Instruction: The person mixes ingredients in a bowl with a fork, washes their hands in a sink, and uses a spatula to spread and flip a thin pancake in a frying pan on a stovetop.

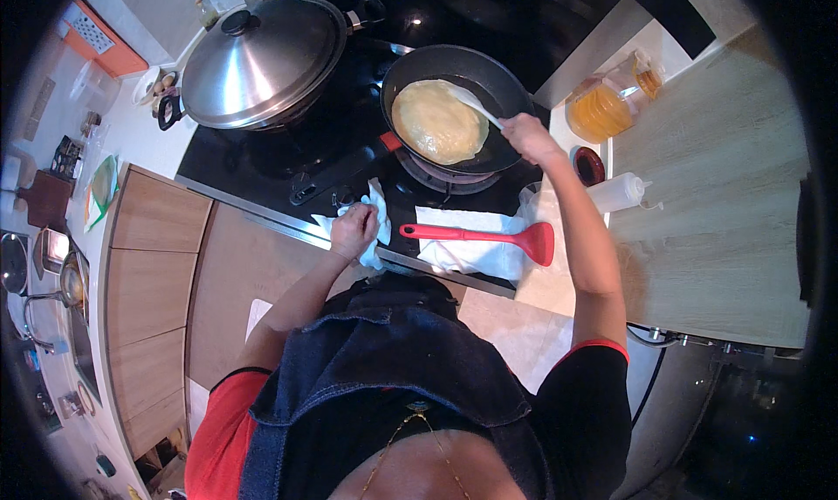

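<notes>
My right hand (531, 139) is closed around the handle of a white spatula (481, 107), whose blade touches the upper right edge of a pale yellow flatbread or pancake (437, 122). That round lies in a black frying pan (507, 84) on the right burner. The pan's black handle (344, 169), with a red part by the rim, points toward the lower left. Just below it, my left hand (355, 230) grips a crumpled light-blue cloth (378, 205) at the stove's front edge. A red silicone turner (478, 235) rests on a white paper towel (435, 254).
A large lidded wok (262, 61) stands on the left of the black cooktop (229, 163). On the right counter are a jug of yellow oil (599, 110), a dark red small bowl (588, 165) and a squeeze bottle (615, 194). A counter with a sink (84, 349) runs down the left.
</notes>
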